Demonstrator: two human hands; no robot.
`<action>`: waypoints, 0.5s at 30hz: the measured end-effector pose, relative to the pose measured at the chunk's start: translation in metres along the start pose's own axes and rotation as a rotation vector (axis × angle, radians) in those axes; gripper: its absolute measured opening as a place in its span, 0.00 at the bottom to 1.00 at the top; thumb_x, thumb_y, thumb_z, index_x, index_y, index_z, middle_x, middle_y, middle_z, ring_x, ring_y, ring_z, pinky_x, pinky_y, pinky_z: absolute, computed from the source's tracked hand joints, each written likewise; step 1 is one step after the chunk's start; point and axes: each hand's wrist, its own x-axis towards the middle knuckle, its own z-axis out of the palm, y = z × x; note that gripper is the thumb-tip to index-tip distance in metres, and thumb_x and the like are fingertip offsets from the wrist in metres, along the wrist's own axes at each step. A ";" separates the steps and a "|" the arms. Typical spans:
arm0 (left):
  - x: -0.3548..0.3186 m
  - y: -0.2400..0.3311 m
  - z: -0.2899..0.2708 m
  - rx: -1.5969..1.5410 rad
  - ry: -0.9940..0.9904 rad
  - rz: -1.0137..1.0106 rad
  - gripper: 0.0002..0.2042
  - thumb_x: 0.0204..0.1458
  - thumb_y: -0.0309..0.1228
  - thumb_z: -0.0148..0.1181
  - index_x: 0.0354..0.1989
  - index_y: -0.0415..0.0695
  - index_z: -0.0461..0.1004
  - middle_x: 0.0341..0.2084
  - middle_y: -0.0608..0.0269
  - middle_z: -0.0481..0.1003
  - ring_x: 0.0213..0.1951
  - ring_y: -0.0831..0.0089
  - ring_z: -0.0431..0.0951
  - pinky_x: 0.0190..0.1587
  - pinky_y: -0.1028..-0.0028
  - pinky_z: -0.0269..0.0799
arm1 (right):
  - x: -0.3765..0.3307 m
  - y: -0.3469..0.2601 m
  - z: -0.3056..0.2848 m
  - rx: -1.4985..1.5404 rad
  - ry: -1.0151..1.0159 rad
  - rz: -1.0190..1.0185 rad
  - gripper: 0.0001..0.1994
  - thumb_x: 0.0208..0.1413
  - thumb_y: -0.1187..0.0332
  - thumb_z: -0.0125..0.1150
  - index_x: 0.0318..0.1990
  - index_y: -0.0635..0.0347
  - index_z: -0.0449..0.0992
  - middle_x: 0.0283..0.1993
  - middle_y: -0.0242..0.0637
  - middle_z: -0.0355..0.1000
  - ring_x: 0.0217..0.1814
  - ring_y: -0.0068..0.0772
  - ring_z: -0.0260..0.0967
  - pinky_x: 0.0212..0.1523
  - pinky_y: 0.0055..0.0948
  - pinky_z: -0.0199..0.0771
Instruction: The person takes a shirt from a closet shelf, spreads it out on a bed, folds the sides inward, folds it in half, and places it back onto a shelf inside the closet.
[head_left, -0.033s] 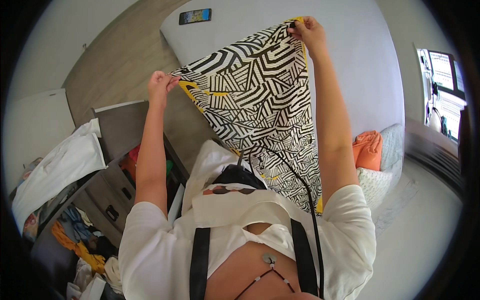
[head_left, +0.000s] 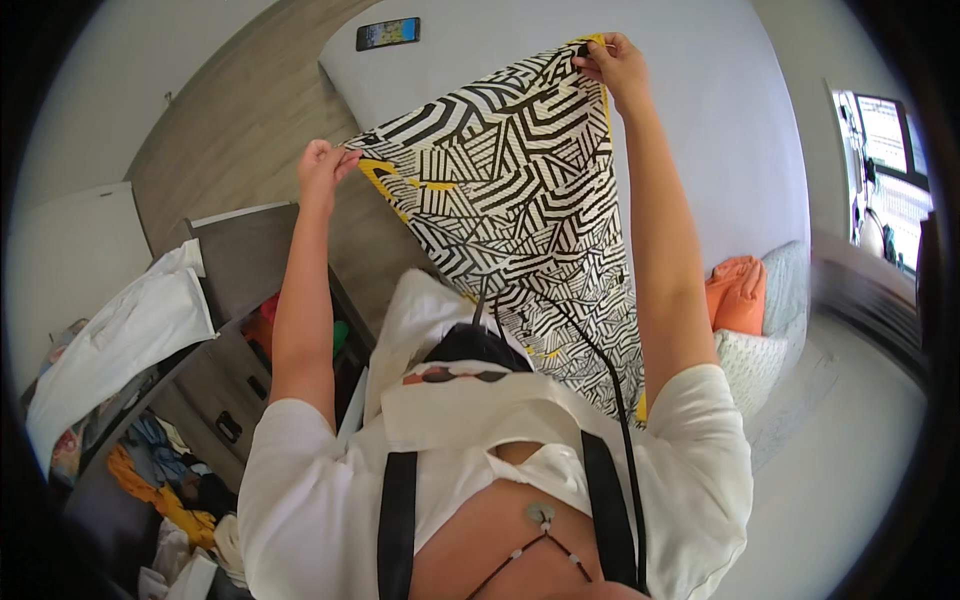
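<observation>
Fabric [head_left: 510,190] in black-and-white zigzag print with yellow trim hangs spread above the bed [head_left: 720,120]. The left hand [head_left: 322,168] and the right hand [head_left: 612,62] each pinch a top corner with closed fingers, arms raised apart, so it falls flat.

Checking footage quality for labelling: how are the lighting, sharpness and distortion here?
Head view: bright, even daylight; the patterned cloth and both hands, left hand and right hand, are sharp; the window is glary; fisheye bends the bed edge; black vignette at the rim.

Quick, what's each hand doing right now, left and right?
Left hand: closed, pinching one upper corner of the black-and-white geometric patterned cloth with yellow trim.
Right hand: closed, gripping the cloth's other upper corner.
</observation>
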 end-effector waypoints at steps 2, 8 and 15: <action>0.013 -0.009 -0.004 0.042 -0.025 -0.068 0.06 0.47 0.23 0.46 0.23 0.43 0.56 0.21 0.61 0.68 0.28 0.68 0.75 0.26 0.77 0.72 | 0.003 0.012 -0.001 -0.018 0.030 0.032 0.07 0.49 0.73 0.48 0.35 0.68 0.64 0.29 0.38 0.69 0.26 0.25 0.71 0.23 0.16 0.71; 0.053 -0.057 -0.029 0.323 -0.069 -0.172 0.05 0.47 0.23 0.46 0.24 0.43 0.56 0.19 0.61 0.66 0.25 0.66 0.75 0.22 0.75 0.72 | 0.015 0.088 0.033 -0.274 0.126 0.073 0.08 0.47 0.69 0.49 0.34 0.63 0.65 0.28 0.38 0.71 0.29 0.26 0.71 0.31 0.25 0.68; 0.028 -0.038 -0.038 0.328 0.118 -0.194 0.05 0.46 0.23 0.46 0.26 0.41 0.56 0.21 0.59 0.67 0.23 0.66 0.75 0.24 0.76 0.73 | -0.027 0.099 0.057 -0.431 0.247 0.133 0.13 0.42 0.63 0.53 0.32 0.63 0.66 0.29 0.48 0.68 0.33 0.47 0.65 0.34 0.35 0.64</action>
